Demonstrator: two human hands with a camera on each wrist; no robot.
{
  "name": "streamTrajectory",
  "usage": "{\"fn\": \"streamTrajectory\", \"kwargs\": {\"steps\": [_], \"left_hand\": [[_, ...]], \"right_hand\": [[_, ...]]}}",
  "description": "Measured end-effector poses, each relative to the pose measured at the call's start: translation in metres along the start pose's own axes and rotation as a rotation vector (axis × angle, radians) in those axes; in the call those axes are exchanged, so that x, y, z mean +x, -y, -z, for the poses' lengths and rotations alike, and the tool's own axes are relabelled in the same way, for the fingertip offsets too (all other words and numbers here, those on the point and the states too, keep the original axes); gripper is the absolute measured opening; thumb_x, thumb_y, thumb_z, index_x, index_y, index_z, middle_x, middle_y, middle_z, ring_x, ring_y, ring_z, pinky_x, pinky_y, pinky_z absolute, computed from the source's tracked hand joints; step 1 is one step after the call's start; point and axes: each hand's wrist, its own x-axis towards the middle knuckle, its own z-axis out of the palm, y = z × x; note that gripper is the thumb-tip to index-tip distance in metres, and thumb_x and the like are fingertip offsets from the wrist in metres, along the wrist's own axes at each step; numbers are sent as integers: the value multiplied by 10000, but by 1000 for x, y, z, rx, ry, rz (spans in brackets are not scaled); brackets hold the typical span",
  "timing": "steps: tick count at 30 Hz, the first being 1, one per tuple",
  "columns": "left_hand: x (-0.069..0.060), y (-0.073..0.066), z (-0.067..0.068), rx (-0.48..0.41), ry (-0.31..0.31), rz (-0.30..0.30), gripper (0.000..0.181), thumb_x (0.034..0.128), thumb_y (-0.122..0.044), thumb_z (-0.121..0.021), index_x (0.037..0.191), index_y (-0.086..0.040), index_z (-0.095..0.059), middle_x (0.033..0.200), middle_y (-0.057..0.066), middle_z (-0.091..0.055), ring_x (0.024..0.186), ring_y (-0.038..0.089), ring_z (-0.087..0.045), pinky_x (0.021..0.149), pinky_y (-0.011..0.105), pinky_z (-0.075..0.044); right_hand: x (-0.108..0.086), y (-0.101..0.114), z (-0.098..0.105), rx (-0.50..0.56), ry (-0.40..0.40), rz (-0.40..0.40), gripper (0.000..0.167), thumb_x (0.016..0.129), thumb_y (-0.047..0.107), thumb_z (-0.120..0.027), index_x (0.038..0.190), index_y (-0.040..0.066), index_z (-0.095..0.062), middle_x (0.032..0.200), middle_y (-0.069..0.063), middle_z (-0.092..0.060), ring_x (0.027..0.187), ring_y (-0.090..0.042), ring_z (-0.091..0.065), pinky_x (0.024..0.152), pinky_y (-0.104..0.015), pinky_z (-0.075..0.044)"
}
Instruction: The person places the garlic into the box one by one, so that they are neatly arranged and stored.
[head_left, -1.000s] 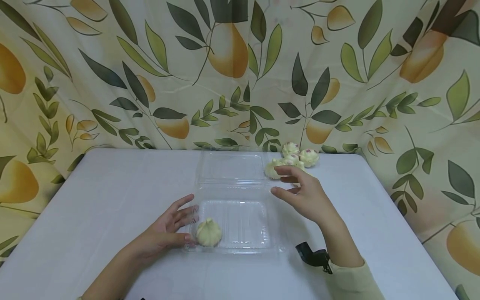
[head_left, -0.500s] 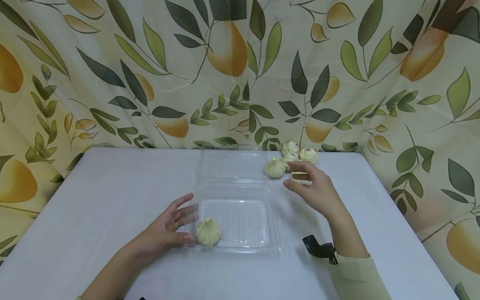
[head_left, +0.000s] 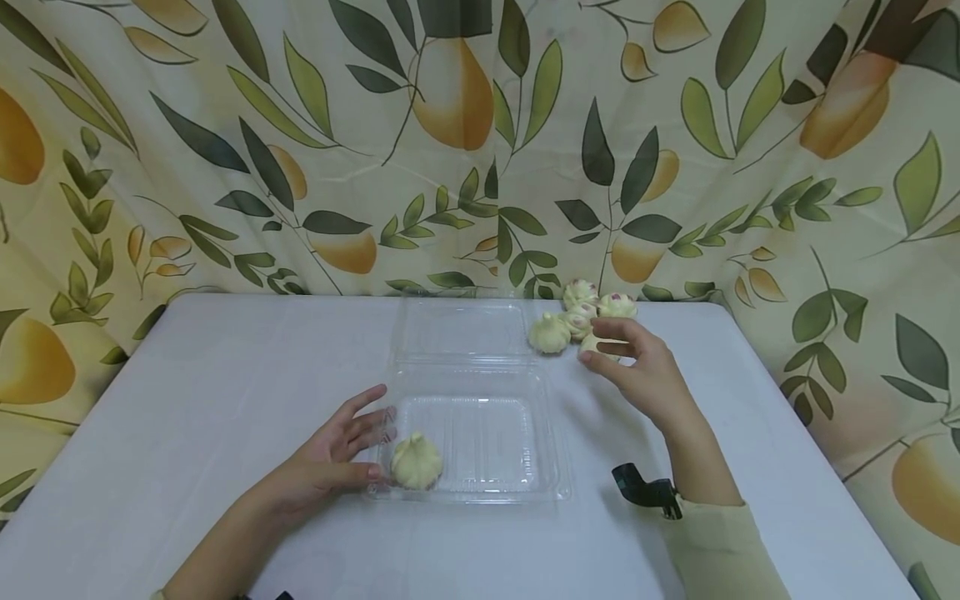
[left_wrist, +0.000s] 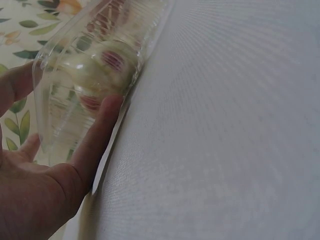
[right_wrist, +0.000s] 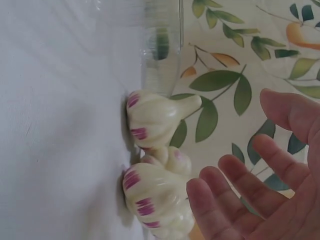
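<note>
A clear plastic container (head_left: 480,446) lies unfolded on the white table, its lid (head_left: 465,329) toward the back. One garlic bulb (head_left: 417,461) rests in the container's front left corner. My left hand (head_left: 330,454) touches the container's left side with spread fingers and thumb; the left wrist view shows this hand (left_wrist: 55,185) at the clear wall. Above the nearest bulb of a garlic cluster at the back right, my right hand (head_left: 645,371) hovers with parted fingers. In the right wrist view the fingers of this hand (right_wrist: 270,185) hold nothing, beside purple-marked garlic bulbs (right_wrist: 155,197).
Several garlic bulbs (head_left: 550,334) sit together near the table's back edge, right of the lid. A black device (head_left: 645,490) is at the right wrist. Behind the table (head_left: 225,375) hangs a curtain (head_left: 300,192) printed with leaves and fruit.
My right hand has moved right and slightly back from the container's upper right side to over the nearest bulb of the cluster. My left hand has stayed at the container's left side.
</note>
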Motion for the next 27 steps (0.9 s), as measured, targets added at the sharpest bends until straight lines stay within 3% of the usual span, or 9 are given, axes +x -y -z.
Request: {"fn": "streamTrajectory", "kwargs": {"steps": [6,27], "left_hand": [[0,1,1,-8,5,-4,993,873,36,-684,1603,-270,-86,1642,162,-115,1492,408,-136,981,448,-508],[0,2,2,1,6,-10,988,874,23,-691,1602,-275,-93,1645,166,-120,1491,411,-146,972,451,-510]], "right_hand": [[0,-3,4,46,-17,-2,608,906,351,-738,1418,117,-508,1425,-151,-530,1301,-360,-523,964,-566,-495],[9,-27,6,44,-107,-88,629,935,285,-707,1468,76,-447,1494,-175,-461,1349,-418,-459,1000,-595,-469]]}}
